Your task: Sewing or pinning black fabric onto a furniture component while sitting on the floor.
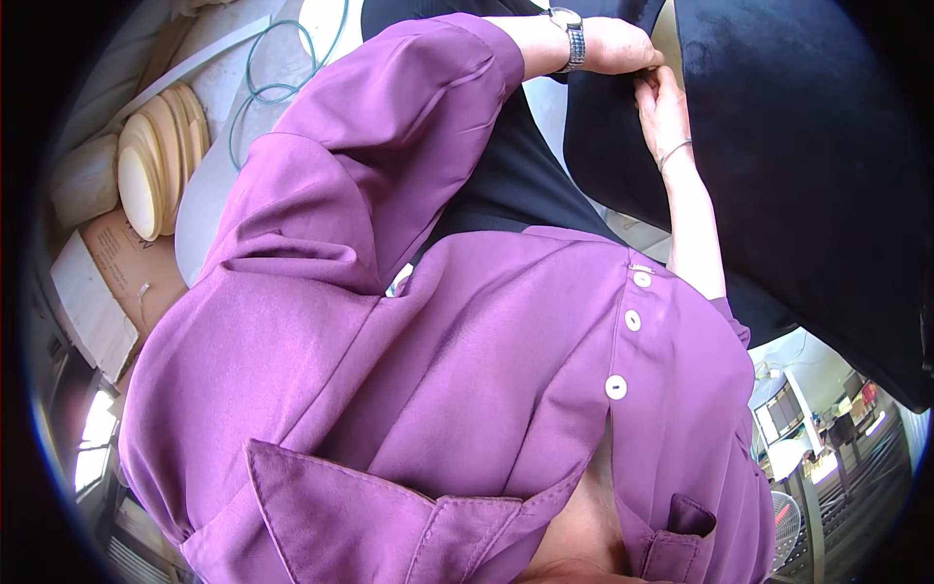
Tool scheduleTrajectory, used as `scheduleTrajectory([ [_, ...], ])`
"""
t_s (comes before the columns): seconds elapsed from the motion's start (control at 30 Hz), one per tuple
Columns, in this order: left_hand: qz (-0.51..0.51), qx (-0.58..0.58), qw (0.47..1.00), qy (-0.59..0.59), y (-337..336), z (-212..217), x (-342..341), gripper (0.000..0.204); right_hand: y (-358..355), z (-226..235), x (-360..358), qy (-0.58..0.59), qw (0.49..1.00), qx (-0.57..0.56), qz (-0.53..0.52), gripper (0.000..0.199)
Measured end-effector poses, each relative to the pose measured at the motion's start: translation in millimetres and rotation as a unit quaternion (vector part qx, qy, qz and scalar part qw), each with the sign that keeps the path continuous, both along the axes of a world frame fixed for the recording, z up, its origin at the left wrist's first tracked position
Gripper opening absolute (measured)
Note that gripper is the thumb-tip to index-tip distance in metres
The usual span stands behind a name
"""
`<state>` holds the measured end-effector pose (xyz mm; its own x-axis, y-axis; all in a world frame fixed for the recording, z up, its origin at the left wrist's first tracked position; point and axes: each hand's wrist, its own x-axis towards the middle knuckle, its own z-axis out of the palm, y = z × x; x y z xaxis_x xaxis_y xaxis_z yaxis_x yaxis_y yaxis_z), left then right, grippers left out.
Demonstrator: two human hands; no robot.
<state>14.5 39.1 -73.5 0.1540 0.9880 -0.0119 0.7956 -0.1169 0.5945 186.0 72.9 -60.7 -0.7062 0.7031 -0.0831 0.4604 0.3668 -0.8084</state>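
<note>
My left hand (623, 47), with a metal-banded watch (573, 37) at its wrist, reaches in from the left at the top of the view. My right hand (666, 112) comes up from below, a thin bracelet (673, 150) on its wrist. The two meet fingertip to fingertip, both closed in a pinch. Whatever lies between the fingers is too small or hidden to make out. Right at the fingers is the edge of a large, smooth black sheet-like piece (798, 165). A narrow beige strip (670, 34) shows beside that edge, just above my fingertips.
Stacked round tan discs (156, 161) stand at the left beside a brown cardboard box (131, 263). A thin green hose or cord (255, 88) loops over a pale surface behind my left arm. A fan (784, 526) and some furniture show at the lower right.
</note>
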Motion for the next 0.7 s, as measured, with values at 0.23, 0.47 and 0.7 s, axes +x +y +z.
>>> scheduleTrajectory([
  [0.23, -0.006, 0.06, 0.995, 0.074, 1.1, 13.5, 13.1, 0.016, 4.4, -13.8, 6.6, 0.05, 0.998, -0.04, -0.011, 0.014],
  [0.47, 0.002, 0.106, 0.994, 0.01, -14.7, 24.1, -4.6, 0.013, 0.7, -11.5, 18.7, -0.024, 0.993, -0.114, 0.0, 0.013],
  [0.7, -0.043, 0.162, 0.981, 0.098, -20.0, 17.9, 13.5, 0.016, -9.6, -8.9, 16.1, 0.062, 0.993, -0.1, -0.011, 0.016],
])
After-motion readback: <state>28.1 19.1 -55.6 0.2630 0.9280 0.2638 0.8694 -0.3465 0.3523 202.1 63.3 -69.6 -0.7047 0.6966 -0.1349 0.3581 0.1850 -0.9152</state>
